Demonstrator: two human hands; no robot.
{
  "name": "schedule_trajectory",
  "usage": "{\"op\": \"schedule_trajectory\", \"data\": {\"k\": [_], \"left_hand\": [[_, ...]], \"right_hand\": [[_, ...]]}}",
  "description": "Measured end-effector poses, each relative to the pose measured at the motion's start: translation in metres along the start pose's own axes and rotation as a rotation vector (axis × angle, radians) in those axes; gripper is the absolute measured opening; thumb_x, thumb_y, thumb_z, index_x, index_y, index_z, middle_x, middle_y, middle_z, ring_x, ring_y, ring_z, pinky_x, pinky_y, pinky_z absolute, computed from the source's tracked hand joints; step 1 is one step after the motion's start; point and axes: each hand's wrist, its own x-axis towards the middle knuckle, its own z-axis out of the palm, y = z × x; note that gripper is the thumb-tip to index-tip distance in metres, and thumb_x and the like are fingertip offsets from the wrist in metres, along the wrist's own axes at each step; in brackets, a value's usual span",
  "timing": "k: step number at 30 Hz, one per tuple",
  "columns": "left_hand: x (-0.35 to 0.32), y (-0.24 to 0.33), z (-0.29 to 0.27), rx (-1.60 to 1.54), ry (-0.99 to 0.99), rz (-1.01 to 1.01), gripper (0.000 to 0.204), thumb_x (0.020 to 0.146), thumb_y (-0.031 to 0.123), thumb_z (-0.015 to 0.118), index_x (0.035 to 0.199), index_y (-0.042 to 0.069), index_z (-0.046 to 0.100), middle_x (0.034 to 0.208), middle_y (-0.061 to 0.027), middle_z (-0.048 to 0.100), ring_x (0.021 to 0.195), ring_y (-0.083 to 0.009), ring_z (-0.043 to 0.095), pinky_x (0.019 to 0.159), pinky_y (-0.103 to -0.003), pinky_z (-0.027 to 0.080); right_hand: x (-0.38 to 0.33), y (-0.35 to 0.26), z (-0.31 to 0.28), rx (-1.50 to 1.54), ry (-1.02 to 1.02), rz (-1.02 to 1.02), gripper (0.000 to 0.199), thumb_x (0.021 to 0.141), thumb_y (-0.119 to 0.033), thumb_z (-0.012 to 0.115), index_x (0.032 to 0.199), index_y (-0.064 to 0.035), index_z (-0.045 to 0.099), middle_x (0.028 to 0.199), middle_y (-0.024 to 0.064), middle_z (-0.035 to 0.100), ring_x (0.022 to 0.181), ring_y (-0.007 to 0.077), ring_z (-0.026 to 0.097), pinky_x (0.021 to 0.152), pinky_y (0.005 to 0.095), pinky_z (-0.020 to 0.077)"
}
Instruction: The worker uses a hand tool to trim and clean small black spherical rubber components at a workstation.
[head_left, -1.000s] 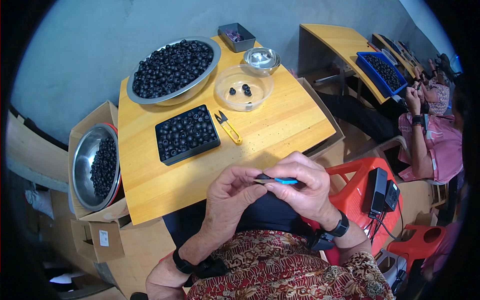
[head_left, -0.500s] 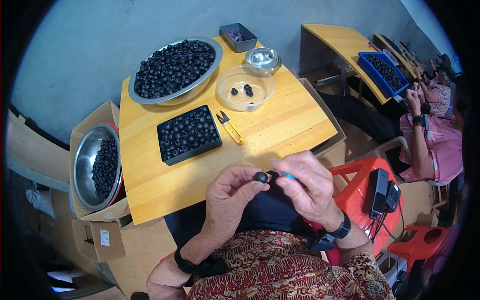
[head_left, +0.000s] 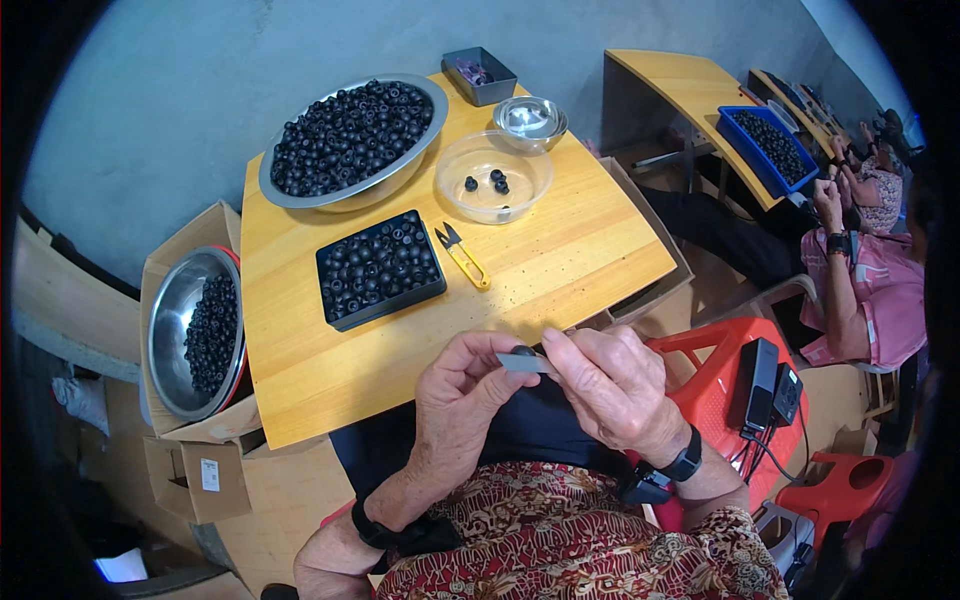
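Over my lap, just beyond the table's near edge, my left hand point(head_left: 462, 388) pinches a small round black piece point(head_left: 523, 350) between thumb and fingers. My right hand point(head_left: 612, 385) grips a knife with a flat grey blade point(head_left: 524, 364), its handle hidden in the fingers. The blade lies across the near side of the black piece, covering part of it. On the table, a black square tray point(head_left: 380, 270) is full of similar round black pieces. Beside it rest yellow-handled thread snips point(head_left: 463, 258) with their blades apart. A clear plastic bowl point(head_left: 460, 205) has several black pieces inside.
A big metal basin point(head_left: 432, 135) heaped with black pieces stands at the back left, near a small steel bowl point(head_left: 535, 143) and a grey box point(head_left: 492, 91). Another basin point(head_left: 170, 320) sits in a carton on the left. At right are a red stool point(head_left: 715, 400) and a seated person point(head_left: 875, 290).
My right hand has turned and shifted slightly, bringing the flat grey blade into sight across the black piece. My left hand has stayed nearly in place, still holding that piece.
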Motion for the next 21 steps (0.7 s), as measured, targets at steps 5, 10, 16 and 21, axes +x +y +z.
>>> {"op": "schedule_trajectory", "data": {"k": [5, 10, 16, 21], "left_hand": [[0.0, -0.002, -0.002, -0.011, -0.012, -0.011, 0.022, 0.091, 0.016, 0.068, 0.108, 0.005, 0.058, 0.086, -0.008, 0.07, 0.063, -0.0063, 0.062, 0.04, -0.017, 0.043], [0.0, -0.002, -0.002, 0.017, -0.011, -0.033, 0.022, 0.092, 0.015, 0.068, 0.109, 0.005, 0.058, 0.086, -0.0076, 0.069, 0.065, -0.0068, 0.063, 0.04, -0.018, 0.044], [-0.002, -0.004, -0.003, 0.042, 0.003, -0.018, 0.023, 0.091, 0.016, 0.069, 0.108, 0.004, 0.058, 0.089, -0.0078, 0.069, 0.074, -0.0085, 0.064, 0.042, -0.018, 0.046], [-0.008, 0.0, 0.001, -0.024, -0.095, 0.078, 0.023, 0.091, 0.016, 0.068, 0.107, 0.004, 0.058, 0.095, -0.0085, 0.069, 0.081, -0.0105, 0.064, 0.046, -0.019, 0.049]], "right_hand": [[0.0, 0.002, 0.001, -0.004, -0.011, -0.014, 0.048, 0.07, -0.003, 0.069, 0.117, 0.0021, 0.066, 0.089, 0.0076, 0.059, 0.068, 0.0191, 0.055, 0.056, 0.0291, 0.0484], [-0.002, 0.003, 0.003, -0.007, -0.005, -0.03, 0.049, 0.068, -0.003, 0.067, 0.117, 0.0022, 0.066, 0.089, 0.0075, 0.059, 0.068, 0.0192, 0.055, 0.056, 0.0291, 0.0489], [-0.004, 0.004, 0.007, -0.003, -0.007, -0.035, 0.05, 0.067, -0.003, 0.066, 0.117, 0.0025, 0.065, 0.088, 0.0078, 0.059, 0.068, 0.0192, 0.055, 0.055, 0.0297, 0.049], [-0.009, 0.021, 0.012, 0.052, -0.078, 0.15, 0.041, 0.07, 0.003, 0.067, 0.111, 0.0033, 0.065, 0.091, 0.013, 0.063, 0.072, 0.0262, 0.061, 0.063, 0.0341, 0.0517]]}}
